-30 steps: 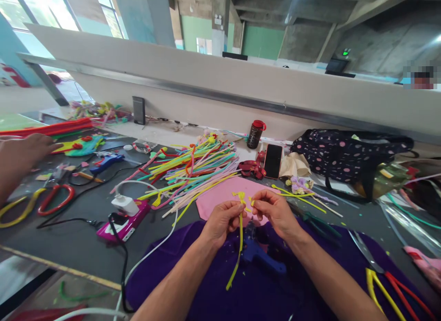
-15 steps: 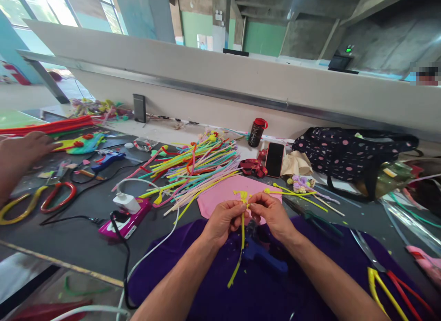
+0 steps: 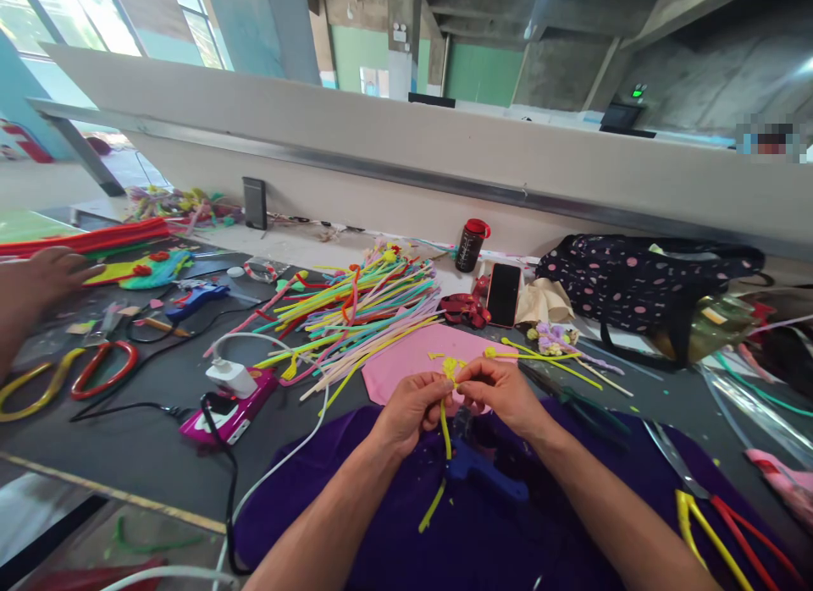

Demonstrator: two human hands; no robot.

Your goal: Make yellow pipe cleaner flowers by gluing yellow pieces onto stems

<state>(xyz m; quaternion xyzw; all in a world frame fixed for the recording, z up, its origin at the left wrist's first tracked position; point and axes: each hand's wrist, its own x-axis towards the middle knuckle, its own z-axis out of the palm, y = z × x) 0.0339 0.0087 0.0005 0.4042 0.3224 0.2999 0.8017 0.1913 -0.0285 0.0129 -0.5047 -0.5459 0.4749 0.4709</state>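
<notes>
My left hand (image 3: pixel 410 409) and my right hand (image 3: pixel 499 392) meet over the near edge of the dark table (image 3: pixel 146 443). Both pinch the curled top of a yellow pipe cleaner (image 3: pixel 445 426), whose stem hangs down over the purple cloth (image 3: pixel 381 523) in my lap. A blue glue gun (image 3: pixel 486 477) lies on that cloth just below my hands. A pink sheet (image 3: pixel 397 358) sits on the table right behind them.
A heap of coloured pipe cleaners (image 3: pixel 356 307) lies behind the pink sheet. A phone (image 3: pixel 503 295), a red-capped bottle (image 3: pixel 470 245) and a spotted bag (image 3: pixel 641 286) stand at the back right. Another person's hand (image 3: pixel 35 278) rests at far left. A pink device (image 3: pixel 229 409) with cables lies left.
My two hands have drawn closer together on the yellow pipe cleaner's curled top. The hanging stem has bent slightly.
</notes>
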